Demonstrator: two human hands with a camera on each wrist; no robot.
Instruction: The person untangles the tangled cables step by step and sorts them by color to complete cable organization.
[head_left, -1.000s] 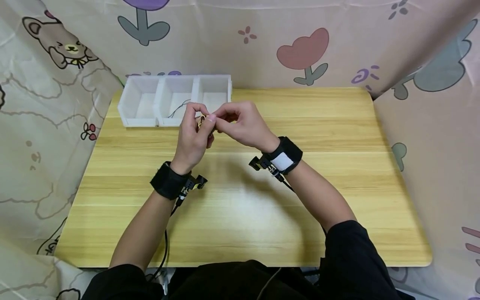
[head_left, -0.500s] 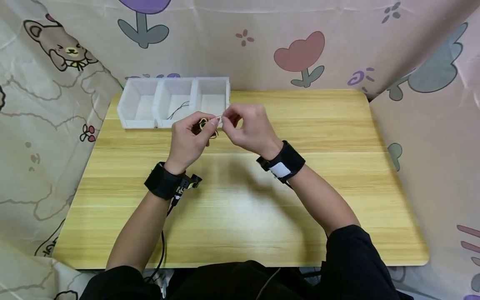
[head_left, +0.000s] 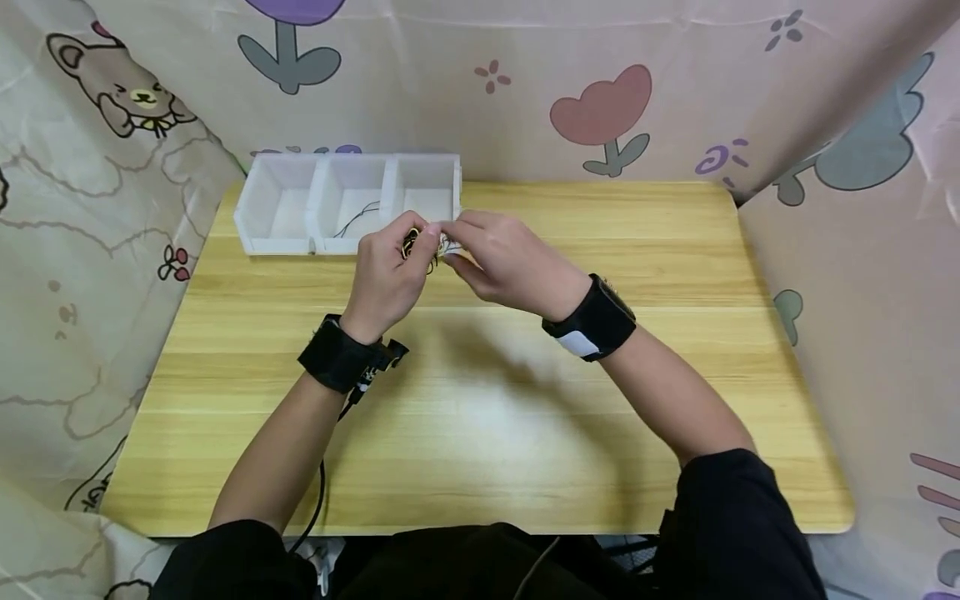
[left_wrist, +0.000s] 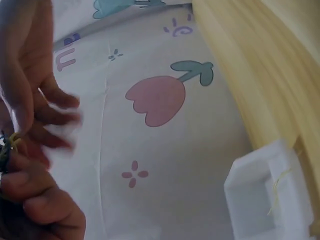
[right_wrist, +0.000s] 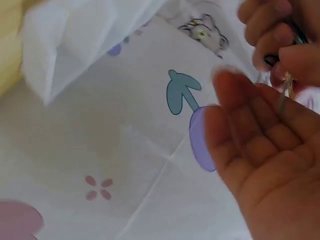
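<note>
Flower and bear cloth [head_left: 420, 92] hangs around a yellow wooden table [head_left: 480, 450]. At eleven o'clock sits a white tray [head_left: 277, 247], with a thin dark wire [head_left: 358, 218] in its middle box. The left hand [head_left: 386, 282] pinches a bunch of black and yellow wires [head_left: 409, 242] at its one o'clock. At the bunch's three o'clock, the right hand [head_left: 513, 262] has loosely bent fingers, thumb apart; whether it touches the wires is hard to tell.

The wires [head_left: 410, 242] in my left hand [head_left: 388, 279] are black and yellow. Beyond it, the tray [head_left: 276, 247] is plain white. The tabletop [head_left: 465, 433] below my right hand [head_left: 512, 262] is pale yellow with wood grain. The cloth [head_left: 420, 108] ahead of both is cream, printed with pink and purple flowers on grey-green stems. My wristbands [head_left: 330, 354] are black, the right one carrying a white patch [head_left: 578, 343].
</note>
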